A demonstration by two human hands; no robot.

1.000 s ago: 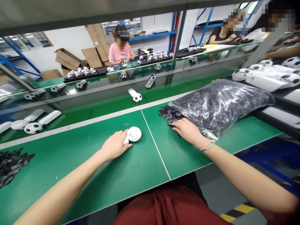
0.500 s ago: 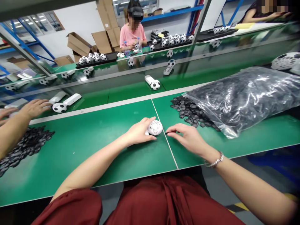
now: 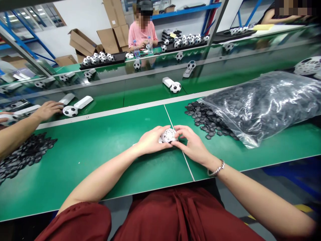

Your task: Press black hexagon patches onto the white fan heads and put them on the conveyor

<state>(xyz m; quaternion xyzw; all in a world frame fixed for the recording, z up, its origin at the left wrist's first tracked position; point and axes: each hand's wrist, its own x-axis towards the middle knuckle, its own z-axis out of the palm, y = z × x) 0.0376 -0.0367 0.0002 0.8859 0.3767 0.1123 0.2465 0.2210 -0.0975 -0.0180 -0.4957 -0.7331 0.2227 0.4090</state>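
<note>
Right hand [image 3: 191, 144] moved in | white ball shell [image 3: 168, 135] pinched between both hands, left hand [image 3: 150, 142] cupping

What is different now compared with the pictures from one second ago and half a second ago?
The right hand left the loose black pieces by the plastic bag and came over to the white ball-shaped part; both hands now grip it. A co-worker's hand came in at the left. The left hand stayed on the part, and the bag stayed on the green table.
</note>
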